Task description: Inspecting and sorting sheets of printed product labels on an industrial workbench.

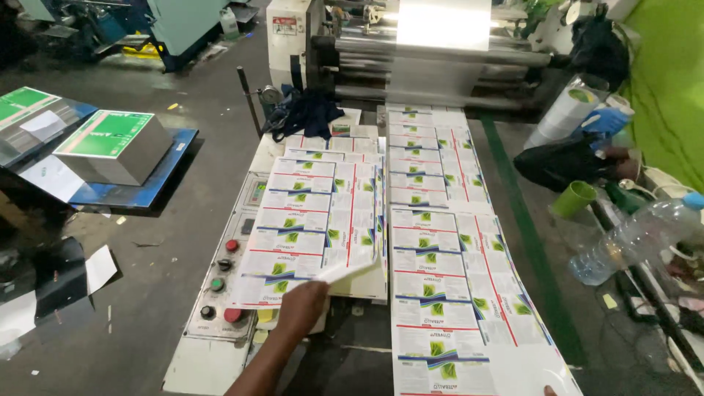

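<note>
Left hand (302,306) reaching up from the lower edge, fingers closed in a pinch on the lifted near corner of the top printed sheet (312,220), that corner curled upward and showing its white underside. Same sheet resting on a stack of like sheets on the left half of the table (367,352), covered in rows of white labels with green leaf marks and red and blue stripes. Just right of it, a long printed web (440,264) of the same labels running from the near edge up to the rollers (433,55) of the machine at the far end, a glossy film glaring white there. Right hand (549,391) barely in view at the bottom edge, only a fingertip touching the web's near right corner; grip impossible to tell, probably flat on the sheet. Left of the stack, a control panel (224,282) with red, green and black buttons. Dark cloth (304,114) heaped at the far end of the stack. Off to the right, a clear plastic bottle (631,238) lying tilted, a green cup (573,199) near it. Far left, a grey box with a green top (114,147) on a blue platform.
</note>
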